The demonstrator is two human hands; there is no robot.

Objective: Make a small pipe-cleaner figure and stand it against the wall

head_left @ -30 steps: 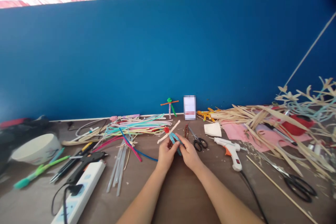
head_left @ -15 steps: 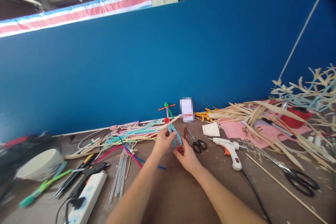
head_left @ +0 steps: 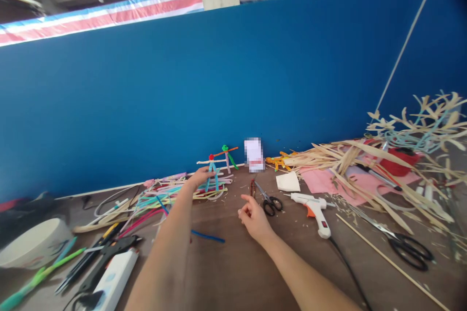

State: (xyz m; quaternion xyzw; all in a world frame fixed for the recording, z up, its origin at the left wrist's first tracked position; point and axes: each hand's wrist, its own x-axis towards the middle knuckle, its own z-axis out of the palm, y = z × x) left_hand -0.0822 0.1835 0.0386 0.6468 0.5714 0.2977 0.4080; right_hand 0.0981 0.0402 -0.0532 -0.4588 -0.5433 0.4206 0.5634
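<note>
My left hand [head_left: 202, 177] reaches toward the back of the table, its fingers closed on a small pipe-cleaner figure [head_left: 212, 177]. This figure has a red head, light blue body and legs, and pale arms stretched sideways. Just behind it on the right, a second pipe-cleaner figure [head_left: 226, 157] with a green head and orange arms stands near the blue wall. My right hand [head_left: 253, 216] is above the brown table, index finger stretched out and the others loosely bent, with nothing in it. Black-handled scissors [head_left: 272, 204] lie just to its right.
A white glue gun [head_left: 315, 209] lies right of the scissors, its cord running forward. Colourful pipe cleaners [head_left: 164, 193] spread on the left, near a power strip [head_left: 115, 279] and white bowl [head_left: 36, 240]. Pale dried strips [head_left: 346, 160] and larger scissors [head_left: 408, 248] are at right.
My hands have separated. The left has carried the red-headed figure left and back, turning it upright beside the green-headed one; the right has let go of it. The view has shifted slightly.
</note>
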